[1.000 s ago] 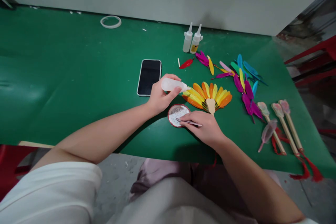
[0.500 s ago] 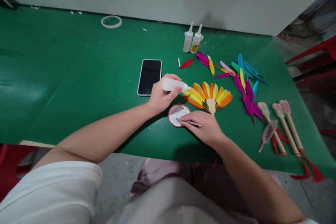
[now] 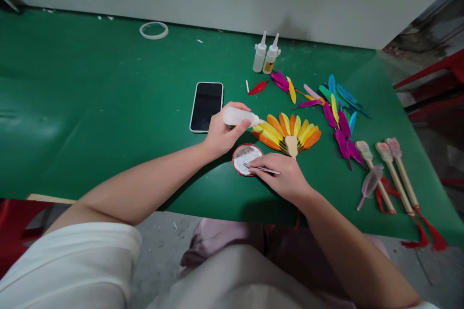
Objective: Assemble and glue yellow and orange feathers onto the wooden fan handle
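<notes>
My left hand is closed around a white squeeze bottle, which lies sideways in the grip with its nozzle to the right, close to the fan's leftmost feathers. In my right hand is a pair of tweezers, with the tips over a small round red-rimmed dish. Small whitish bits fill much of that dish; whether the tips grip one is too small to tell. Just beyond lies a feather fan of yellow and orange feathers, spread around a pale wooden piece. My right hand covers part of its handle.
A phone lies left of the fan. Two nozzle bottles stand near the wall. Loose purple feathers and blue feathers are scattered to the right. Several wooden handles with red tassels lie by the right edge. A clear ring is at the back.
</notes>
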A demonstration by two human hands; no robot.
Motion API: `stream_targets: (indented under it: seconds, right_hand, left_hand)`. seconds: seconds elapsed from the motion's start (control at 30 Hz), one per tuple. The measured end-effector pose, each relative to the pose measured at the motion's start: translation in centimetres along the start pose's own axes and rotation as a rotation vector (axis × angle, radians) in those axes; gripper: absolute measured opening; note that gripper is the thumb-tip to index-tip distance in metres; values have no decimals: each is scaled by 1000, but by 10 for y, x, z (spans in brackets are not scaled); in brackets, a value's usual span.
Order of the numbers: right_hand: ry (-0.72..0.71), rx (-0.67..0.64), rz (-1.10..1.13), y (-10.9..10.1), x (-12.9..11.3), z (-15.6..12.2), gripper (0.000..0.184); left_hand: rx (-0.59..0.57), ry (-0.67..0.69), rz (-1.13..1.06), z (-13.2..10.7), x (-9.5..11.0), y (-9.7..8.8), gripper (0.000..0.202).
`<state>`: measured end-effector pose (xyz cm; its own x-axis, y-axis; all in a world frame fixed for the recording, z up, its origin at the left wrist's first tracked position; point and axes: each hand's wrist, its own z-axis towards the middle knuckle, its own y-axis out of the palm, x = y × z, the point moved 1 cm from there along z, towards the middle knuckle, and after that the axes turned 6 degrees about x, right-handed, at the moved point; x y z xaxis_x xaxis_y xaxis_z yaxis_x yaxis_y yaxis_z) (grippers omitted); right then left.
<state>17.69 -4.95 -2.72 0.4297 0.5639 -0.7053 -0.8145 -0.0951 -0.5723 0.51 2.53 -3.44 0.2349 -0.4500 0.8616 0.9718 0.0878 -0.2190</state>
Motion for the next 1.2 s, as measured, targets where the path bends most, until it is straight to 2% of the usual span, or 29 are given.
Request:
stream_targets:
  seconds: [0.53, 0.93, 1.2]
  right_hand:
    - [74, -5, 36, -1, -1, 0, 7]
    - [43, 37, 29, -1, -2, 1, 7]
    - [66, 2, 43, -1, -3, 0, 9]
  left_hand:
    - [-4, -18, -46, -2, 1, 1, 32]
    - [-6, -9, -41, -2, 0, 1, 31]
    - [-32, -11, 16, -1, 1, -1, 33]
